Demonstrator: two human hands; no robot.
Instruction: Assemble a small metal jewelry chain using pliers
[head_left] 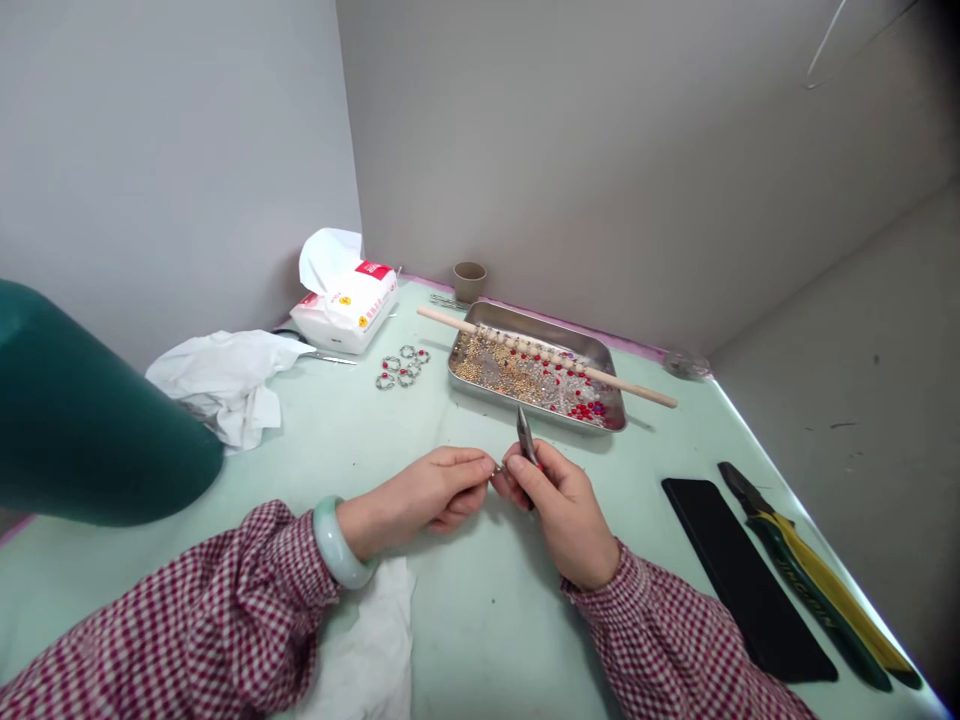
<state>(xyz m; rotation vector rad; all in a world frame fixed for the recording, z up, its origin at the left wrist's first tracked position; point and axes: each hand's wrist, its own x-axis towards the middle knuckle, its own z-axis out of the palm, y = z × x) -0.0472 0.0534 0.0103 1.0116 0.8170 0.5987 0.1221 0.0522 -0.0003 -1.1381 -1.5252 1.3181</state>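
Observation:
My left hand (421, 498), with a pale green bangle (339, 545) at its wrist, is closed in a pinch. Between its fingertips and those of my right hand (568, 515) is a tiny metallic piece (499, 468), mostly covered, its kind too small to tell. Held in my right hand is a pair of small pliers (524, 432), jaws pointing up and away while thumb and forefinger pinch near the tiny piece. Beyond the hands, a metal tray (517, 402) holds gold, clear and red beads. Several small beaded rings (406, 372) lie left of the tray.
A wooden stick (637, 388) with beaded pieces around it rests across the tray. Left are a tissue pack (341, 320), crumpled tissue (217, 375) and a large green cylinder (97, 420). A cup (469, 280) stands behind. Right lie a black slab (742, 575) and large pliers (817, 580).

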